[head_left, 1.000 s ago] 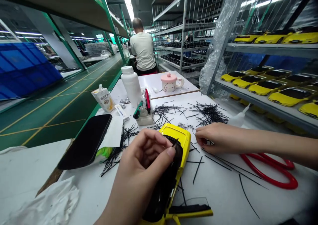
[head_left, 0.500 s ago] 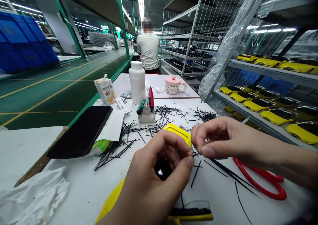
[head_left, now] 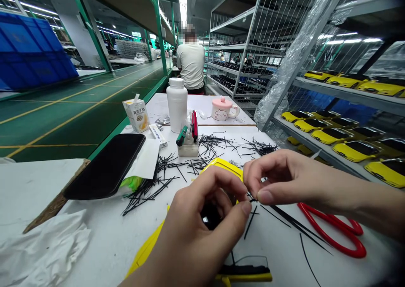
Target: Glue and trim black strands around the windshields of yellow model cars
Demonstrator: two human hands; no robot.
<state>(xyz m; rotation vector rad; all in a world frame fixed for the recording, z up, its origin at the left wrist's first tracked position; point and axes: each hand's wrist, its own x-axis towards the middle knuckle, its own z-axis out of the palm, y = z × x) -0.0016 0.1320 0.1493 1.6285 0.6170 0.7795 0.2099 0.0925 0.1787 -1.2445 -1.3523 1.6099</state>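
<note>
Your left hand (head_left: pixel 198 228), over the yellow car (head_left: pixel 146 249), and right hand (head_left: pixel 284 177), at its two o'clock, pinch a black strip (head_left: pixel 253 200) between fingers (head_left: pixel 268 196).

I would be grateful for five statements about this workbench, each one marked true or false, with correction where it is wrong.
1. A pink lid covers the mug. True.
2. The black strips form one neat bundle. False: the black strips lie scattered in loose piles.
3. The left hand is over a yellow toy car. True.
4. The red handles lie left of the white bottle. False: the red handles lie right of the white bottle.
5. A small black piece shows between the left hand and the right hand. True.
</note>
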